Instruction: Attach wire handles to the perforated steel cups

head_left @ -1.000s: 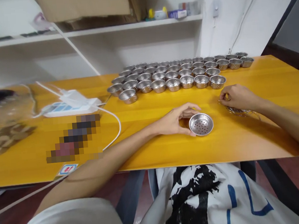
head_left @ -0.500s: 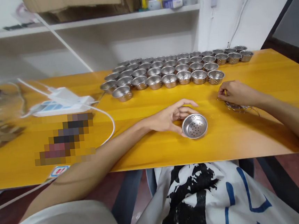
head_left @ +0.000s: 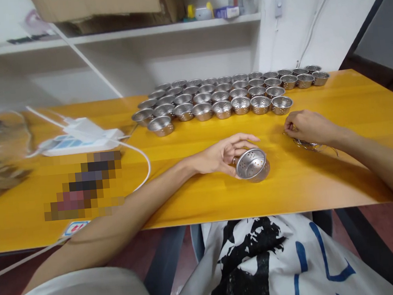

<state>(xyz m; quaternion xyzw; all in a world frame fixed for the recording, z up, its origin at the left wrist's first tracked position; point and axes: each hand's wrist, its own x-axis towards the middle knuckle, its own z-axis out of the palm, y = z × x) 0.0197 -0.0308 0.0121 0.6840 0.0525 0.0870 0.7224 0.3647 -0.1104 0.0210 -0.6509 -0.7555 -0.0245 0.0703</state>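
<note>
At left, a white power strip (head_left: 108,142) lies lengthwise across the table (head_left: 195,207). Next, the left hand (head_left: 226,156) pinches a perforated metal cup (head_left: 253,164) between thumb and fingers, index finger stretched out. The cup is near the table's front edge, tipped: its mouth points up and leftward, its base to the right, so its axis slants. Further right, the right hand (head_left: 306,126) curls over thin wires (head_left: 308,145) lying roughly left to right; whether its fingertips grip one, I cannot tell.
</note>
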